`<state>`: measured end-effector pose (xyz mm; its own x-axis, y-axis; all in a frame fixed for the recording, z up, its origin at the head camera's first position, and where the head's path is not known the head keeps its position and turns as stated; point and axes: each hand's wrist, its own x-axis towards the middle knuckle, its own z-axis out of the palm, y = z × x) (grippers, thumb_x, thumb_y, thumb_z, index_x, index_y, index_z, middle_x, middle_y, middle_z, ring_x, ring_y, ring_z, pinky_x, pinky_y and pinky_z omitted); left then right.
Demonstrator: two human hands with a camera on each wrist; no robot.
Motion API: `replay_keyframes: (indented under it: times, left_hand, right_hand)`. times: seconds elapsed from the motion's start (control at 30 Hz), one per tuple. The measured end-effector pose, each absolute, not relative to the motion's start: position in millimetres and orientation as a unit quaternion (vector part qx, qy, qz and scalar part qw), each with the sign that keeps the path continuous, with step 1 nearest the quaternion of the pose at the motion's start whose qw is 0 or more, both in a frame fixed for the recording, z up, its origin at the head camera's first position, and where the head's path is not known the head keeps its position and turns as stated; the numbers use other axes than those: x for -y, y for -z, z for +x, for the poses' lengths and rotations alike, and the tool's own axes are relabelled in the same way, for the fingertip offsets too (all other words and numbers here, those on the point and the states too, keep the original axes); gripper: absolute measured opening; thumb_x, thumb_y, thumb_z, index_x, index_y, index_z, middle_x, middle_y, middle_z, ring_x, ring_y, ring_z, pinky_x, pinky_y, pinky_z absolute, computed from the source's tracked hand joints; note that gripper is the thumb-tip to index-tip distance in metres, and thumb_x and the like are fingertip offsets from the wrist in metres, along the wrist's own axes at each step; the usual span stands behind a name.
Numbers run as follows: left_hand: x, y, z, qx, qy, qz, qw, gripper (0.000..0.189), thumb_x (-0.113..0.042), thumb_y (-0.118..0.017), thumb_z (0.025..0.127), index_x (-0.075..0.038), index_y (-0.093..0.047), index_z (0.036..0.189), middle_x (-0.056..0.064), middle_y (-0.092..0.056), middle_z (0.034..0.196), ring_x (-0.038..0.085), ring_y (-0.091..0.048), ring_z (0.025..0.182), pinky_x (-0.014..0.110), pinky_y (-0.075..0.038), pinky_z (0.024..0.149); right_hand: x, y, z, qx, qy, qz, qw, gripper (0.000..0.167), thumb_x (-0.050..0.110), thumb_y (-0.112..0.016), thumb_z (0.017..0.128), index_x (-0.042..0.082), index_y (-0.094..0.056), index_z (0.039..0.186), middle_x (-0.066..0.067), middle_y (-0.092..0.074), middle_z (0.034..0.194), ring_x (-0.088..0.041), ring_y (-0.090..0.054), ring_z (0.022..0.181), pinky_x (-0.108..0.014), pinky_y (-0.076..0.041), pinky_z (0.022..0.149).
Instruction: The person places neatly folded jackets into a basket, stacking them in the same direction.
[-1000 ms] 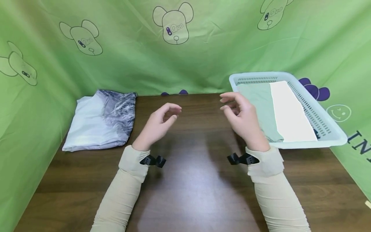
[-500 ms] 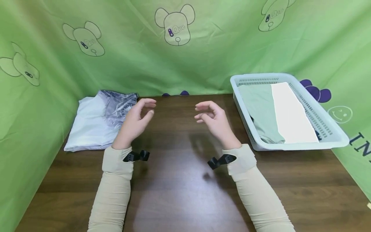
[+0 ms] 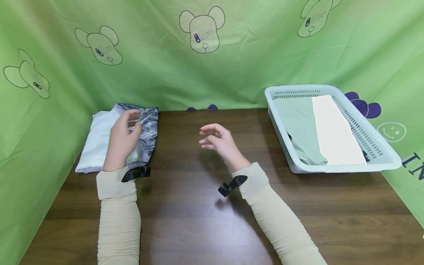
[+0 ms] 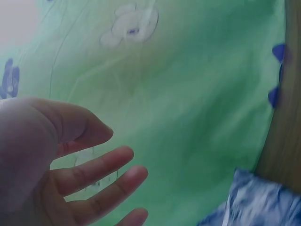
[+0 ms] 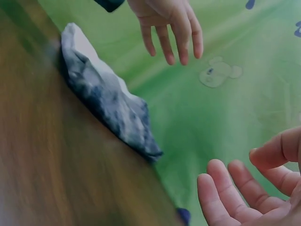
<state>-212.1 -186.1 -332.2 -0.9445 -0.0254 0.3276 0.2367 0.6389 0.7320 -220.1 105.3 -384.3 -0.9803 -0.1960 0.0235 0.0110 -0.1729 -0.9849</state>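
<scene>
Head view has the left hand [image 3: 122, 140] relaxed and released above the bundle [image 3: 94, 143], which lies folded, part pale, part blue-patterned, on the table [image 3: 188, 206]; the right hand [image 3: 220, 141] (just as slack, gently bent) hangs right of the bundle. Farther right, a basket [image 3: 351, 168] holds a green cloth [image 3: 298, 125] and a white piece [image 3: 338, 132].

The left cloth [image 3: 149, 129] is white and marbled blue-grey, the basket [image 3: 347, 168] pale blue.

Head view: high, facing forward and down over tabletop [image 3: 185, 213]. Left wrist: close by left fingers [image 4: 113, 192], facing green curtain [image 4: 197, 94]. Right wrist: tilted, close by right fingers [image 5: 251, 188]; both wrist views share patterned cloth [image 5: 110, 101].
</scene>
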Motion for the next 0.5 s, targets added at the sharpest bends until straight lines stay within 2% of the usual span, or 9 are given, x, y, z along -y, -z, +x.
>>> replay_keyframes:
  times: [0.17,0.33,0.5]
  left_hand:
    - [202.2,335.0,-209.7,0.902,0.386,-0.017,0.191,0.044,-0.007,-0.045,0.1,0.0,-0.05,0.143,0.025,-0.056,0.136,0.045,-0.056,0.121,0.056,-0.043,0.102]
    - [218.4,344.3,-211.2,0.907,0.365,0.026,0.208,0.045,-0.004,-0.046,0.098,0.003,-0.049,0.142,0.03,-0.053,0.136,0.049,-0.053,0.122,0.058,-0.041,0.103]
    - [237.4,356.3,-212.3,0.909,0.359,0.087,0.194,0.047,-0.005,-0.047,0.096,0.005,-0.047,0.142,0.034,-0.047,0.141,0.051,-0.046,0.127,0.06,-0.036,0.105]
  right_hand:
    - [-85.3,390.2,-223.3,-0.609,0.782,-0.058,0.12,0.046,-0.012,-0.044,0.092,-0.006,-0.054,0.136,-0.031,-0.053,0.139,-0.044,-0.063,0.109,-0.039,-0.058,0.088]
    - [-68.1,396.2,-224.2,-0.583,0.794,-0.034,0.168,0.049,-0.008,-0.043,0.096,-0.001,-0.05,0.144,-0.028,-0.049,0.147,-0.045,-0.06,0.117,-0.04,-0.057,0.091]
    - [-50.2,403.1,-225.1,-0.571,0.797,-0.011,0.2,0.048,-0.004,-0.044,0.1,0.003,-0.048,0.147,-0.024,-0.049,0.149,-0.047,-0.056,0.125,-0.046,-0.054,0.096]
